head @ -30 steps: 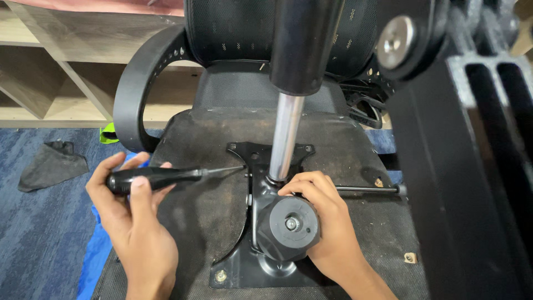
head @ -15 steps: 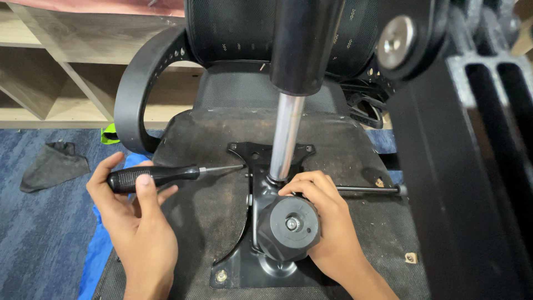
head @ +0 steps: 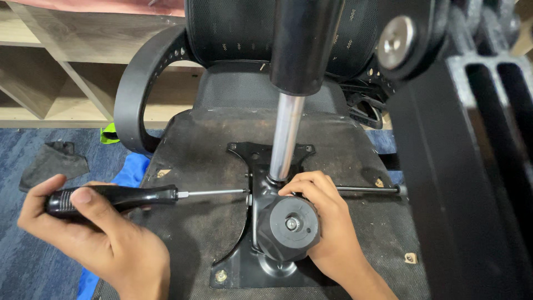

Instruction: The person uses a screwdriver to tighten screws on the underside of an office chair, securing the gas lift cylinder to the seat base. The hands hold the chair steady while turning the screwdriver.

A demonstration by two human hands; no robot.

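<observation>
An office chair lies upside down, its seat underside (head: 200, 166) facing me. A black metal mechanism plate (head: 244, 266) is bolted to it, with a chrome gas cylinder (head: 286, 139) rising from it. My left hand (head: 94, 239) grips a black-handled screwdriver (head: 111, 197), held level, its tip touching the left side of the mechanism. My right hand (head: 325, 228) rests on the mechanism, fingers curled around the base of the cylinder next to a round black tension knob (head: 288, 225).
A black armrest (head: 139, 94) curves up at the left. The chair base with a caster (head: 400, 39) looms at the upper right. A thin lever rod (head: 366, 190) sticks out to the right. Wooden shelving stands behind; blue carpet, blue cloth (head: 130, 172) and dark cloth (head: 53, 161) lie left.
My left hand has drawn the screwdriver lower and to the left, so the shaft now lies level against the mechanism's side. My right hand has stayed in place.
</observation>
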